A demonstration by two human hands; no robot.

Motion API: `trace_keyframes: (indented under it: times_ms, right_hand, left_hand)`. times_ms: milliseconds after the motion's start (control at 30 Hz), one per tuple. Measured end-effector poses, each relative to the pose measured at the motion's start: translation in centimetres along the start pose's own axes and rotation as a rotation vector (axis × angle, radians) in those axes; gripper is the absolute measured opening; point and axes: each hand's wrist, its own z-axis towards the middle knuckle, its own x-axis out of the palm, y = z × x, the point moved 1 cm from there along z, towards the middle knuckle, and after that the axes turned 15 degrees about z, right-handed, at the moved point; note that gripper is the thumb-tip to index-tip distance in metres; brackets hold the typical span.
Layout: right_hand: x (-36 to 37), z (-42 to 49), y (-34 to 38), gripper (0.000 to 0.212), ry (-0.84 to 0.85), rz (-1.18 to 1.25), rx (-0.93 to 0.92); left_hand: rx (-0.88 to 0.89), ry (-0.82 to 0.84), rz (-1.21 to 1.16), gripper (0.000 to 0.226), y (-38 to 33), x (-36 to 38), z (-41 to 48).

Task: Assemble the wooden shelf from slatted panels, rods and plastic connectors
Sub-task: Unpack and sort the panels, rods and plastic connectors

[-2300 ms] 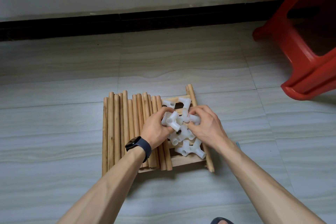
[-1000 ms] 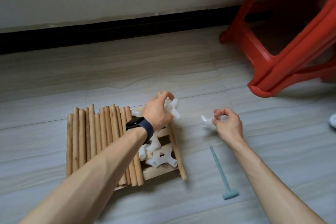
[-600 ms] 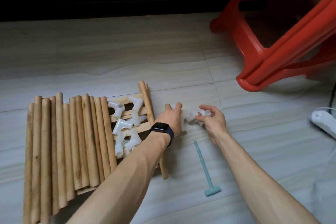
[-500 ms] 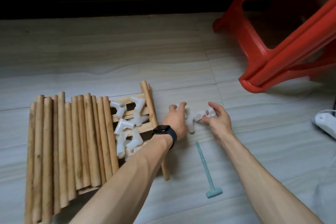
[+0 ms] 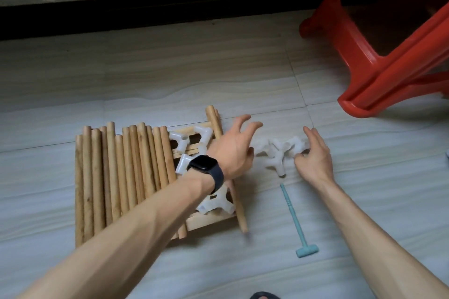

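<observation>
Moved: left hand off the connectors, grip spread | right hand apparently pinching one, blurred | step: unloading connectors onto floor | next: clear the rest off panel

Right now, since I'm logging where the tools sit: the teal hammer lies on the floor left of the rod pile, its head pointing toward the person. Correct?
Not quite. The head view shows the teal hammer lying on the floor right of the rod pile, not left. Its head does point toward the person.
</observation>
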Motion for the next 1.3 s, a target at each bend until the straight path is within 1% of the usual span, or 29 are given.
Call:
trace_keyframes:
  times_ms: [67, 133, 167, 233, 333, 400, 500, 567, 667, 767, 867, 1067, 1167, 1300]
  right_hand:
    - [0.1, -1.3, 1.3, 0.071, -0.05, -0.055, -0.096]
    - [1.2, -3.2, 3.0, 0.067, -0.05, -0.09, -0.279]
    - [2.1, -4.3, 3.9, 0.066, -0.018, -0.091, -0.356]
    - [4.1, -6.6, 5.9, 0.063, 0.084, -0.063, -0.436]
    - [7.1, -9.9, 8.3, 0.061, 0.249, -0.05, -0.493]
    - [8.7, -11.7, 8.9, 0.066, 0.312, -0.118, -0.54]
    - [9.9, -13.4, 8.8, 0.08, 0.396, -0.294, -0.536]
    - [10.1, -14.0, 8.4, 0.089, 0.454, -0.427, -0.515]
    - [10.2, -14.2, 7.6, 0.097, 0.51, -0.523, -0.491]
    - [10.1, -14.3, 7.1, 0.094, 0.532, -0.534, -0.491]
    - [10.1, -14.2, 6.9, 0.087, 0.509, -0.562, -0.516]
    - [10.2, -14.0, 7.2, 0.079, 0.522, -0.541, -0.484]
    - [10.4, -14.0, 7.6, 0.077, 0.51, -0.499, -0.467]
    - [10.8, -14.0, 8.1, 0.078, 0.565, -0.512, -0.488]
  left_hand:
    - [-0.021, -0.057, 0.035, 0.061, 3.1, -2.4, -2.1]
    - [-0.09, -0.057, 0.082, 0.062, 6.7, -4.0, -4.7]
    - [-0.134, -0.035, 0.102, 0.064, 8.3, -4.4, -6.0]
    - [-0.196, 0.055, 0.16, 0.074, 10.6, -4.6, -8.5]
    - [-0.209, 0.202, 0.249, 0.09, 11.7, -3.6, -11.1]
    - [-0.206, 0.215, 0.226, 0.097, 11.3, -2.6, -12.0]
    - [-0.148, 0.193, 0.243, 0.103, 10.1, -0.6, -12.4]
    - [-0.122, 0.212, 0.289, 0.107, 9.6, 0.5, -12.3]
    - [-0.134, 0.181, 0.321, 0.104, 9.9, 1.4, -12.2]
    - [-0.138, 0.124, 0.316, 0.099, 10.4, 1.6, -12.2]
    - [-0.127, 0.107, 0.3, 0.093, 10.7, 1.6, -12.3]
    - [-0.118, 0.075, 0.294, 0.072, 10.7, 1.0, -12.1]
    - [-0.118, 0.08, 0.296, 0.071, 10.7, 0.8, -12.1]
    - [-0.131, 0.106, 0.273, 0.07, 10.6, 0.5, -11.8]
